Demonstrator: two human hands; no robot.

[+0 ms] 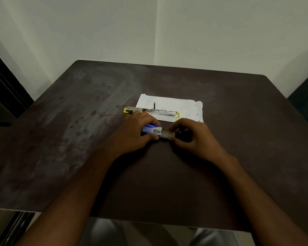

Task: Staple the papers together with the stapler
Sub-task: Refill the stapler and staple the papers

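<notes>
Evidently early on: the stapler (150, 110) lies swung open across the near edge of the papers (176, 105), while the left hand (137, 132) grips a staple box (152, 129) and the right hand (192, 137) pinches its slid-out tray (167, 134), so loading and stapling both seem to remain.

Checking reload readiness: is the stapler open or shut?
Open: the stapler lies swung out flat, metal magazine exposed, one end over the papers.

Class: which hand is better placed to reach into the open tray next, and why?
Likely right. The right hand pinches the drawn-out tray; the left hand grips the box.
</notes>
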